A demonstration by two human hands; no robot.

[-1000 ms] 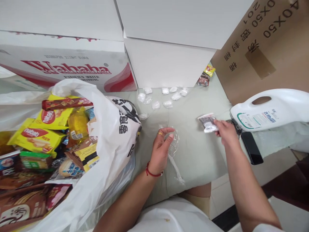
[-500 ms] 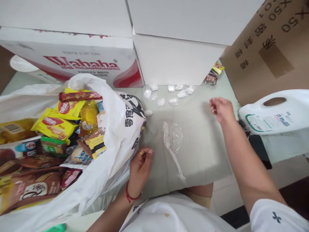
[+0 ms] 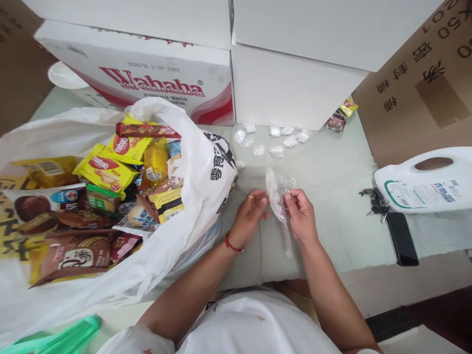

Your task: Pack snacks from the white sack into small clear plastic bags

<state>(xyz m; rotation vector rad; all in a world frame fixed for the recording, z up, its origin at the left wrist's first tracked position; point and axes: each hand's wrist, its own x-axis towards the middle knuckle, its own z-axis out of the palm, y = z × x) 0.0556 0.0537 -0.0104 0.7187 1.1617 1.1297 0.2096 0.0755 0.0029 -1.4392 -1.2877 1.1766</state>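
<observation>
A crumpled clear plastic bag [image 3: 277, 199] hangs just above the pale tabletop, its thin twisted tail pointing toward me. My right hand [image 3: 300, 214] pinches its right side between thumb and fingers. On the bag's left is my left hand [image 3: 251, 216], fingers apart and holding nothing, a red bracelet on its wrist. Several small white wrapped packets [image 3: 276, 151] lie beyond both hands, near the white box [image 3: 295, 88]. To the left, a large white plastic bag [image 3: 199, 182] stands open, full of packaged snacks [image 3: 106, 172].
Behind the snacks stands a Wahaha carton [image 3: 147, 73]. At the right are a brown carton [image 3: 416, 98], a white detergent bottle [image 3: 424, 184], keys [image 3: 376, 200] and a black phone [image 3: 402, 238]. Two small snack packs [image 3: 336, 123] lie by the white box. Something green [image 3: 62, 337] is at bottom left.
My right hand has come in from the right and taken hold of the clear bag, lifting it. My left hand has moved up and right toward it and opened. The view has shifted.
</observation>
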